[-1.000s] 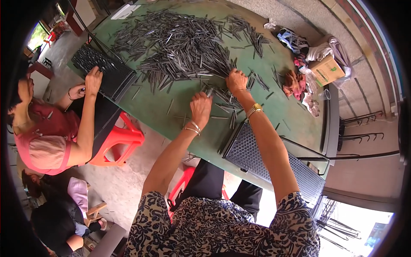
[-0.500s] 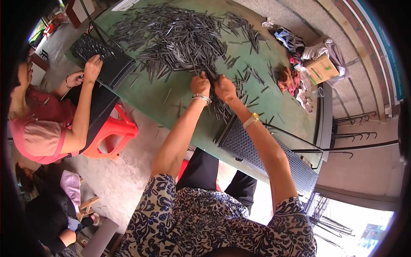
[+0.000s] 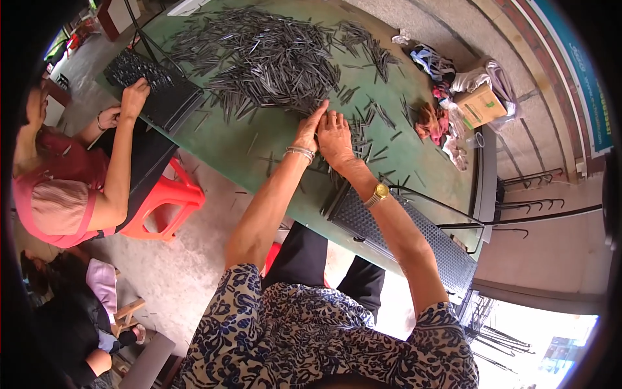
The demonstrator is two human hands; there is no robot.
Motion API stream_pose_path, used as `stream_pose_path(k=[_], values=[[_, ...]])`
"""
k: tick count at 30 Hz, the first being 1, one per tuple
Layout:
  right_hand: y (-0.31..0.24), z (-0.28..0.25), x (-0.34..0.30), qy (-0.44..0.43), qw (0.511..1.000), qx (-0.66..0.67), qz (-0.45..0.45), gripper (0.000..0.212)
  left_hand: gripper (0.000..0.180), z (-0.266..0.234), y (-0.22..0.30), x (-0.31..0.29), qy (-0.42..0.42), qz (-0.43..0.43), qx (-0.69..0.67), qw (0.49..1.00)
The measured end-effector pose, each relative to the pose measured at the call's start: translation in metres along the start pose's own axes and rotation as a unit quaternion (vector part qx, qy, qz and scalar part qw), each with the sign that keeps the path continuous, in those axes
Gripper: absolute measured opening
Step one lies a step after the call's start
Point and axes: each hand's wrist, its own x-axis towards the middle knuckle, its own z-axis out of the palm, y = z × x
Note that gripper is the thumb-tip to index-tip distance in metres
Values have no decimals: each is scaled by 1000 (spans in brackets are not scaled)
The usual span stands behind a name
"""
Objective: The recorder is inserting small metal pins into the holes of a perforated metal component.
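Note:
My left hand (image 3: 306, 135) and my right hand (image 3: 335, 141) are side by side at the near edge of a heap of thin black strips (image 3: 278, 58) on a green table. The left hand is seen edge-on, fingers stretched away from me. The right hand lies back up against it, its fingers straightened and side by side. Some loose strips (image 3: 364, 133) lie just right of the right hand. Whatever is between or under my palms is hidden. Close below the right forearm stands a black studded panel (image 3: 402, 223) with a thin black rod frame.
On the left a co-worker's hand (image 3: 135, 97) touches another black panel (image 3: 165, 107) by a red stool (image 3: 165, 201). A cardboard box (image 3: 481, 106), rags (image 3: 433, 123) and a clear cup (image 3: 476, 140) occupy the table's right side. Black hooked rods (image 3: 531, 205) jut out at right.
Both hands have gone from closed fists on the strips to straightened fingers, and have drawn together. The right hand has turned its back upward. The co-worker's raised hand has shifted slightly.

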Motion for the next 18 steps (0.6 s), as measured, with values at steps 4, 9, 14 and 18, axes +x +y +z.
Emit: stream_pose_path(k=[4,9,14,18], values=[[3,-8,-6,58,997,32,-45,40,21,-9,-7,12,-67,-38,-94,993],[7,-18,-14,99,989,95,-55,40,22,-15,-11,20,-106,5,-126,986],[4,-17,-18,113,984,137,12,42,27,-10,-11,15,-83,-55,-134,986],[6,-22,-22,154,982,112,-10,46,28,-2,-8,7,-134,-62,-117,982]])
